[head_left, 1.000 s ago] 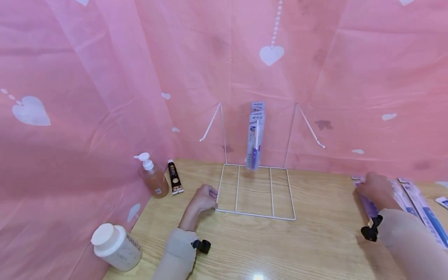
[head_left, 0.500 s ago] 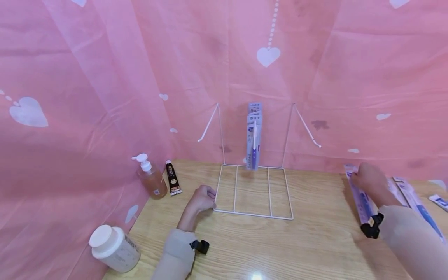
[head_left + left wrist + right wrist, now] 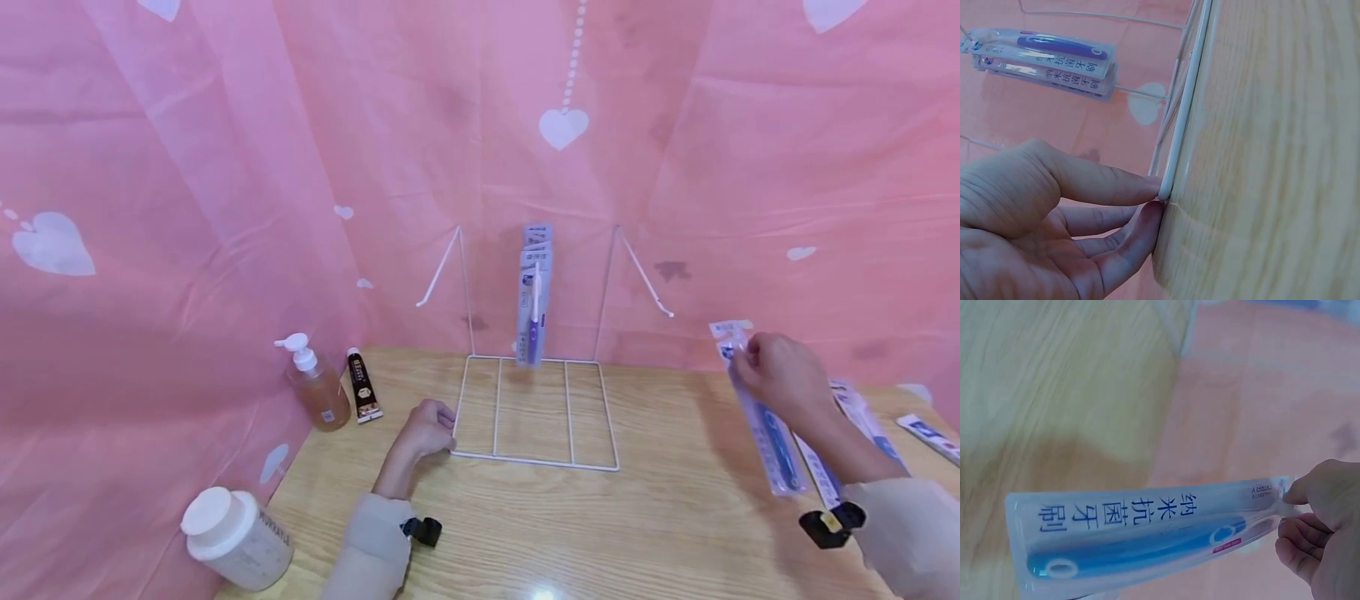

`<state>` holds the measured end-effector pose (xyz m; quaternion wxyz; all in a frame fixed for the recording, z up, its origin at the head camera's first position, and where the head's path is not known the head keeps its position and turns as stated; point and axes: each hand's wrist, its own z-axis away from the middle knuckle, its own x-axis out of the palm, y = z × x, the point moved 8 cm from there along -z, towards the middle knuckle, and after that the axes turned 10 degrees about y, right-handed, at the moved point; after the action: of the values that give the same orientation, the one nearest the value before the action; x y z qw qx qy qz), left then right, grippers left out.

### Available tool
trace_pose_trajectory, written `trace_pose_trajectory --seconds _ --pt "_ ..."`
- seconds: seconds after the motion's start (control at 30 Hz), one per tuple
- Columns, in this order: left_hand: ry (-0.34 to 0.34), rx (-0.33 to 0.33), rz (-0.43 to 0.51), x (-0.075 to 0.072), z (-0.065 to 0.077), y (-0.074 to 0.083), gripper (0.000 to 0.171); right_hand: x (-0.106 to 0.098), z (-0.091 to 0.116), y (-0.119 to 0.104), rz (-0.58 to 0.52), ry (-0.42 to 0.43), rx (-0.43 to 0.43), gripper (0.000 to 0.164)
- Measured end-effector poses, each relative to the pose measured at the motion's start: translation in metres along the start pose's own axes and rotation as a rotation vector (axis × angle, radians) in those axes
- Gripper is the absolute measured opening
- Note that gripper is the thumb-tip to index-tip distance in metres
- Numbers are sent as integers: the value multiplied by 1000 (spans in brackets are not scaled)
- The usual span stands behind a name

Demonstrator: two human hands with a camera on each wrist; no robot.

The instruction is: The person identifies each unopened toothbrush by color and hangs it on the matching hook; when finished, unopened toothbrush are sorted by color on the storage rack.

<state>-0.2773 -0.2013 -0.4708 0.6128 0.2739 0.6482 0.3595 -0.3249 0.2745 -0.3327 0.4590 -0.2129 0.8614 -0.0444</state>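
Pinching a packaged toothbrush [image 3: 1141, 537] over the right side of the table [image 3: 675, 517], the right hand [image 3: 783, 375] seems at the pick-up step while the left hand [image 3: 425, 429] grips the wire rack [image 3: 1183, 115] near-left; next likely calls for carrying leftward to the hanging toothbrushes [image 3: 534, 312].

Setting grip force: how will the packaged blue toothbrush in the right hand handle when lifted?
The packaged blue toothbrush is probably stiff: pinched near one end by the right hand, it shows no obvious sag. Likely light too: it looks slim. The clear wrapper may slip, since its surface looks smooth and shiny.
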Motion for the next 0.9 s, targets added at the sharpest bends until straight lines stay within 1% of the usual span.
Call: trace_pose_trajectory --seconds 0.13,0.27,0.4,0.53,0.63,0.7,0.77,0.83,0.9 --pt "-2 5 6 0 1 -1 38 -23 2 -39 -30 81 -55 22" --pt "-7 1 9 1 1 -2 38 -42 10 -71 -54 152 -114 19" --pt "-10 1 12 2 1 -2 39 -58 22 -92 -75 241 -164 17" --pt "-5 -4 16 2 1 -2 39 -72 33 -106 -111 303 -172 18" --pt "-6 -8 13 2 1 -2 39 -88 39 -120 -131 370 -209 19" --pt "-7 -6 11 2 1 -2 39 -99 42 -131 -143 436 -245 26" --pt "-5 -3 11 2 2 -1 40 -109 45 -143 -160 503 -281 36" --pt "-3 0 12 1 2 -1 40 -117 46 -154 -171 547 -304 48" --pt "-1 6 16 1 2 0 41 -124 47 -164 -189 570 -313 56"
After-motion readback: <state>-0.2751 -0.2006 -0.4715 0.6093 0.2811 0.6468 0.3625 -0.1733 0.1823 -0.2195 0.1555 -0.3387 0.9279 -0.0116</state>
